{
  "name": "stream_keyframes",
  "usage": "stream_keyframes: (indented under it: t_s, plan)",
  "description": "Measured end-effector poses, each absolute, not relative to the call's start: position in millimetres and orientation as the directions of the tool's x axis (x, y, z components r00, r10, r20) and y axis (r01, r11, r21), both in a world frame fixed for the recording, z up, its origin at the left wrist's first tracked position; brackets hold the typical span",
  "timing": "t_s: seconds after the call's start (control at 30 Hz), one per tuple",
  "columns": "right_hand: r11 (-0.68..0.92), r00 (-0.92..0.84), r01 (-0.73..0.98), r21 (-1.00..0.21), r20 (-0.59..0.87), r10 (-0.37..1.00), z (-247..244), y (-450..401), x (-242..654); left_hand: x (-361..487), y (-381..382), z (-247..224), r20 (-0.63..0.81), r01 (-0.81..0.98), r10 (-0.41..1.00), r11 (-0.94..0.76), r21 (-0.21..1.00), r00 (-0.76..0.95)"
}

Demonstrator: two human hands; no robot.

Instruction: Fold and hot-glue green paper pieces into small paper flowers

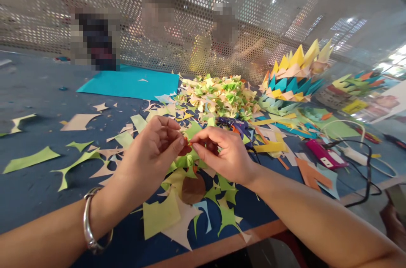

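Note:
My left hand (158, 145) and my right hand (222, 149) meet fingertip to fingertip above the middle of the blue table (38, 196). Between both sets of pinched fingers is a small orange-red piece (187, 145), partly hidden by them. Just below the fingertips lie green paper pieces (187, 161) and a brown round piece (193, 187). A silver bracelet is on my left wrist. Behind my right hand rests a dark purple glue gun (236, 125), partly covered.
A heap of small folded papers (222, 94) lies ahead, with a turquoise sheet (133, 83) to its left. Tiered paper crowns (292, 82) stand back right. A magenta power strip (326, 154) with cables lies right. Paper scraps (31, 159) are scattered left. A perforated metal screen stands behind.

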State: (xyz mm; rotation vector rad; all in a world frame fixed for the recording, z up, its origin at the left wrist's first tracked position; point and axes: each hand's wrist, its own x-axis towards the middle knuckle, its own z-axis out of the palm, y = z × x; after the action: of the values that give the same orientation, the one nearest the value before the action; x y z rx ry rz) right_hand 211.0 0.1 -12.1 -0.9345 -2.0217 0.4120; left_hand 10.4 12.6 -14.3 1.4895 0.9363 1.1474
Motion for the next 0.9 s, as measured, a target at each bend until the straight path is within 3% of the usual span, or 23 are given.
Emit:
stream_keyframes:
  t_s: [0.17, 0.37, 0.53, 0.67, 0.9]
  plan:
    - [0.674, -0.372, 0.48, -0.561, 0.565, 0.736, -14, 0, 212, 12, 10, -19, 0.267, 0.092, 0.94, -0.291, 0.952, 0.212]
    - [0.635, -0.35, 0.485, -0.601, 0.532, 0.771, -10, -2, 214, 9, 10, -18, 0.218, 0.093, 0.938, -0.25, 0.964, 0.269]
    - [0.509, -0.405, 0.522, -0.684, 0.326, 0.854, -8, 0, 217, 2, 15, -10, 0.296, 0.175, 0.928, -0.337, 0.925, 0.226]
    - [0.417, -0.432, 0.599, -0.684, 0.164, 0.887, -11, 1, 218, -1, 19, -6, 0.312, 0.254, 0.923, -0.365, 0.896, 0.225]
    - [0.329, -0.406, 0.647, -0.688, 0.054, 0.912, -13, 1, 216, -6, 30, -11, 0.222, 0.393, 0.911, -0.357, 0.848, 0.348]
